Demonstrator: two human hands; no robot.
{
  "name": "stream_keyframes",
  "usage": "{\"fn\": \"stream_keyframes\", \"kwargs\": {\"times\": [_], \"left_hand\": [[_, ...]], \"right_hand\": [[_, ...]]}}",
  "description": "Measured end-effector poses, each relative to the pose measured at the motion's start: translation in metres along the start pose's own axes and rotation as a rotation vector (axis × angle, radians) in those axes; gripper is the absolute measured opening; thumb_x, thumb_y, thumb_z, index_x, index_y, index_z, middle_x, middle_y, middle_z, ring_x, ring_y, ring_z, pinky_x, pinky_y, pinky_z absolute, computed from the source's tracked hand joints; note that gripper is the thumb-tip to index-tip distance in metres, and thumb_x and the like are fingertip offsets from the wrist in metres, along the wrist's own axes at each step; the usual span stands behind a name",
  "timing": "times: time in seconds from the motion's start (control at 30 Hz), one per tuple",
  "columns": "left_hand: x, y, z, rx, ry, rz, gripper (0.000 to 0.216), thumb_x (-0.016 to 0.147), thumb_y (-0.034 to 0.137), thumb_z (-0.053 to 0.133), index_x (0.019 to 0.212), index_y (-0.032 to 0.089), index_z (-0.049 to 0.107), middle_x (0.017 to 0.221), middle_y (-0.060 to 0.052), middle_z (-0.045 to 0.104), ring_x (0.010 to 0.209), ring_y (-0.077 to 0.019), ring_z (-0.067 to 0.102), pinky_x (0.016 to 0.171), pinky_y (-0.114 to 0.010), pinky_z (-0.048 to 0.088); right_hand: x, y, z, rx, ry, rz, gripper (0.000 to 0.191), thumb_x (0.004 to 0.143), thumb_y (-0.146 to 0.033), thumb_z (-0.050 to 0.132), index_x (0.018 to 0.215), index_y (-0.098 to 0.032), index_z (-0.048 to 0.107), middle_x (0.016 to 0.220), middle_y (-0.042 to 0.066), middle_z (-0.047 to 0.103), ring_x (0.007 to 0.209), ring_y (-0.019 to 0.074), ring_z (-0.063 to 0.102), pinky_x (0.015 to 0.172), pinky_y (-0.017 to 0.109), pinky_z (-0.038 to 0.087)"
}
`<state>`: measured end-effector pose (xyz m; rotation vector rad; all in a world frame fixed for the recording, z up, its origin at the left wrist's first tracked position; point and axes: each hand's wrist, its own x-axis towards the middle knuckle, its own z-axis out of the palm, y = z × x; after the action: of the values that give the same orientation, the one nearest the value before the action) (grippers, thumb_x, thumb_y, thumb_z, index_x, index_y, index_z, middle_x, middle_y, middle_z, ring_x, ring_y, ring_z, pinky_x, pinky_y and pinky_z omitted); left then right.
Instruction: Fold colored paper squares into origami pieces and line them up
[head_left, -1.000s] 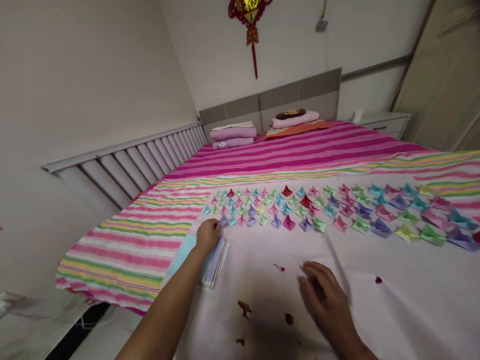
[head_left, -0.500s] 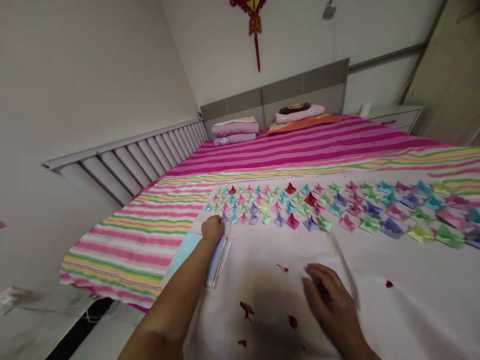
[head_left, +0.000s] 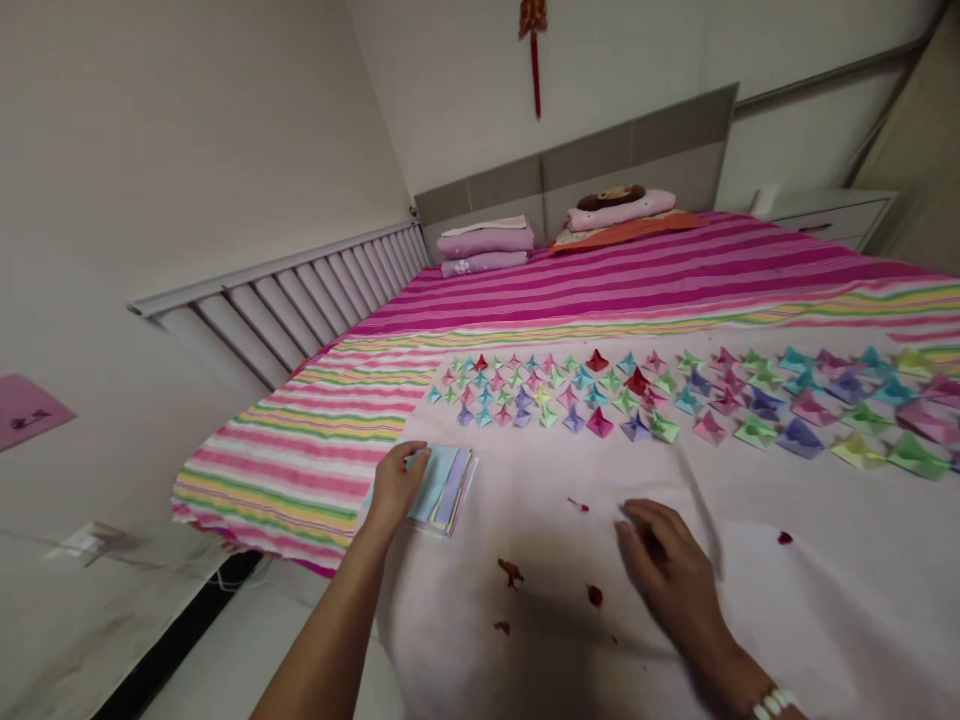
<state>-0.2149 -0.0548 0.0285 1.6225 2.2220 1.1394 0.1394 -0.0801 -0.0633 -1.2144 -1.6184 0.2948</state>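
My left hand [head_left: 396, 482] rests on the near left edge of a stack of pastel paper squares [head_left: 445, 474], thumb on top and fingers closed round the edge. To the right, my right hand [head_left: 666, 572] lies palm down on the white cloth [head_left: 825, 600], fingers spread and holding nothing. Beyond both hands, several small folded paper shapes [head_left: 600, 400] in pink, green, blue and purple stand in rows across the cloth.
The white cloth lies over a bed with a pink striped sheet [head_left: 637, 280]. Small dark red scraps [head_left: 511, 573] dot the cloth near my hands. Folded bedding [head_left: 484, 250] and a pillow [head_left: 622, 212] sit at the headboard. A slatted rail [head_left: 300, 300] runs along the left wall.
My left hand has drawn back from the far corner of the paper stack to its near left edge. The right hand has hardly moved. The camera has shifted left and down.
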Motion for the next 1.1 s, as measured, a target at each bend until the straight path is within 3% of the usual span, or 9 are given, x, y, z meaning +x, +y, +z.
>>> {"fn": "stream_keyframes", "kwargs": {"times": [0.13, 0.27, 0.33, 0.47, 0.6, 0.67, 0.8, 1.1], "left_hand": [[-0.047, -0.016, -0.01, -0.116, 0.014, 0.0, 0.037, 0.08, 0.045, 0.056, 0.101, 0.018, 0.07, 0.113, -0.011, 0.07, 0.112, -0.0253, 0.061, 0.097, -0.038, 0.047], [-0.07, -0.026, -0.012, -0.193, -0.035, 0.042, 0.046, 0.064, 0.041, 0.074, 0.104, 0.02, 0.07, 0.126, -0.012, 0.064, 0.129, -0.0276, 0.047, 0.108, -0.041, 0.037], [-0.073, -0.029, -0.011, -0.223, -0.076, 0.06, 0.054, 0.059, 0.039, 0.078, 0.108, 0.019, 0.068, 0.13, -0.013, 0.061, 0.133, -0.0295, 0.043, 0.111, -0.045, 0.032], [-0.072, -0.033, -0.007, -0.262, -0.111, 0.066, 0.051, 0.066, 0.038, 0.073, 0.112, 0.017, 0.067, 0.133, -0.015, 0.058, 0.135, -0.0299, 0.04, 0.112, -0.047, 0.03], [-0.073, -0.035, -0.008, -0.283, -0.135, 0.081, 0.05, 0.065, 0.034, 0.075, 0.112, 0.018, 0.067, 0.132, -0.013, 0.06, 0.136, -0.0285, 0.039, 0.113, -0.046, 0.028], [-0.075, -0.036, -0.01, -0.292, -0.152, 0.08, 0.05, 0.066, 0.032, 0.074, 0.113, 0.019, 0.067, 0.132, -0.012, 0.06, 0.136, -0.0274, 0.038, 0.114, -0.045, 0.028], [-0.078, -0.038, -0.016, -0.301, -0.177, 0.07, 0.045, 0.071, 0.033, 0.071, 0.114, 0.021, 0.066, 0.133, -0.01, 0.06, 0.137, -0.0251, 0.037, 0.114, -0.043, 0.028], [-0.07, -0.037, -0.024, -0.28, -0.216, 0.054, 0.041, 0.073, 0.031, 0.067, 0.113, 0.021, 0.067, 0.13, -0.01, 0.062, 0.135, -0.0248, 0.041, 0.111, -0.04, 0.033]], "right_hand": [[0.0, -0.007, -0.004, 0.009, -0.028, 0.001, 0.024, 0.087, -0.038, 0.054, 0.098, -0.019, 0.063, 0.101, 0.011, 0.063, 0.085, 0.0221, 0.063, 0.07, 0.034, 0.054], [-0.004, -0.017, -0.009, 0.003, -0.042, -0.019, 0.025, 0.088, -0.039, 0.053, 0.097, -0.019, 0.063, 0.101, 0.011, 0.064, 0.082, 0.0218, 0.063, 0.069, 0.035, 0.055], [-0.007, -0.021, -0.013, -0.008, -0.049, -0.041, 0.025, 0.088, -0.039, 0.052, 0.098, -0.019, 0.064, 0.101, 0.011, 0.064, 0.084, 0.0223, 0.064, 0.07, 0.035, 0.055], [-0.016, -0.023, -0.026, -0.076, -0.029, -0.062, 0.027, 0.09, -0.04, 0.048, 0.099, -0.019, 0.063, 0.105, 0.012, 0.063, 0.082, 0.0217, 0.065, 0.066, 0.034, 0.055], [-0.025, -0.011, -0.049, -0.267, 0.032, -0.166, 0.033, 0.091, -0.043, 0.043, 0.097, -0.018, 0.063, 0.102, 0.013, 0.065, 0.093, 0.0277, 0.063, 0.08, 0.044, 0.053], [-0.029, -0.005, -0.062, -0.377, 0.068, -0.236, 0.037, 0.091, -0.045, 0.04, 0.097, -0.017, 0.064, 0.1, 0.015, 0.066, 0.089, 0.0303, 0.063, 0.077, 0.047, 0.052], [-0.041, 0.0, -0.079, -0.514, 0.068, -0.235, 0.038, 0.09, -0.046, 0.038, 0.096, -0.019, 0.064, 0.104, 0.017, 0.066, 0.089, 0.0336, 0.062, 0.072, 0.049, 0.049], [-0.057, 0.002, -0.076, -0.515, 0.098, -0.22, 0.034, 0.089, -0.046, 0.04, 0.095, -0.02, 0.062, 0.106, 0.017, 0.064, 0.092, 0.0365, 0.059, 0.073, 0.051, 0.046]]}}
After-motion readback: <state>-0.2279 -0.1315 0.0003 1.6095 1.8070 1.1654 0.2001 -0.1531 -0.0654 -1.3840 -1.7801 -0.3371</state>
